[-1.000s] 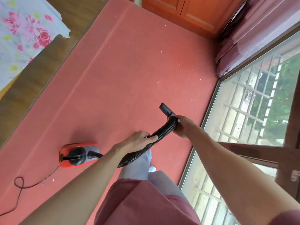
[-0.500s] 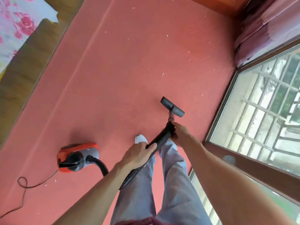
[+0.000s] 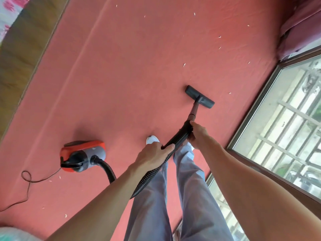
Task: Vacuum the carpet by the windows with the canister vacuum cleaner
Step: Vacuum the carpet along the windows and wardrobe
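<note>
Head view — left hand [image 3: 152, 153] and right hand [image 3: 198, 134] clamped the hose [image 3: 179, 136]; nozzle [image 3: 199, 96] sat on carpet [image 3: 121, 84] — next stroke likely forward, toward scraps [image 3: 184, 64].

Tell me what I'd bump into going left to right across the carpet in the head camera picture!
Power cord → orange canister vacuum cleaner → left hand gripping the hose → floor nozzle → window.
</note>
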Action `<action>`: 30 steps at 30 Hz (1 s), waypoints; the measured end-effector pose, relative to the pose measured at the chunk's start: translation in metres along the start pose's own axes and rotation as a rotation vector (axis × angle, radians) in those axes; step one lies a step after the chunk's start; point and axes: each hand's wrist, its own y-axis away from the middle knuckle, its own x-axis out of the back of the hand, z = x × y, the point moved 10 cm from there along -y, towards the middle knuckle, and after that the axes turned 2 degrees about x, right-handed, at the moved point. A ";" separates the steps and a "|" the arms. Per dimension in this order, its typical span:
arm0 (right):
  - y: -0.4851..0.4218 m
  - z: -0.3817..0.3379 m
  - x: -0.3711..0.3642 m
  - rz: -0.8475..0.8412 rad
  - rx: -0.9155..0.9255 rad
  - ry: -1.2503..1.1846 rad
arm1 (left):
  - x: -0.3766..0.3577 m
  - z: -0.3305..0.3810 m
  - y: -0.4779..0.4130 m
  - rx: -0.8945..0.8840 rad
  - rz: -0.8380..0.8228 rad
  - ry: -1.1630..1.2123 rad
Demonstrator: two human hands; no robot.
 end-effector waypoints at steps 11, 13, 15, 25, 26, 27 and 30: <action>0.043 0.077 -0.003 -0.075 -0.207 -0.085 | 0.007 -0.036 0.005 0.107 -0.307 -0.115; 0.040 0.067 -0.009 -0.087 -0.195 -0.071 | 0.008 -0.037 0.000 0.100 -0.258 -0.092; 0.033 0.042 -0.011 -0.068 -0.153 -0.071 | 0.011 -0.028 -0.008 0.065 -0.169 -0.069; -0.004 -0.108 0.013 -0.157 0.105 -0.522 | 0.012 0.109 -0.050 -0.310 0.073 -0.101; -0.003 -0.109 0.019 -0.155 0.109 -0.546 | 0.012 0.114 -0.051 -0.343 0.069 -0.143; 0.000 -0.108 0.025 -0.141 0.119 -0.553 | 0.012 0.115 -0.051 -0.368 0.055 -0.175; 0.002 -0.093 0.046 -0.067 0.144 -0.488 | 0.005 0.098 -0.054 -0.405 -0.003 -0.178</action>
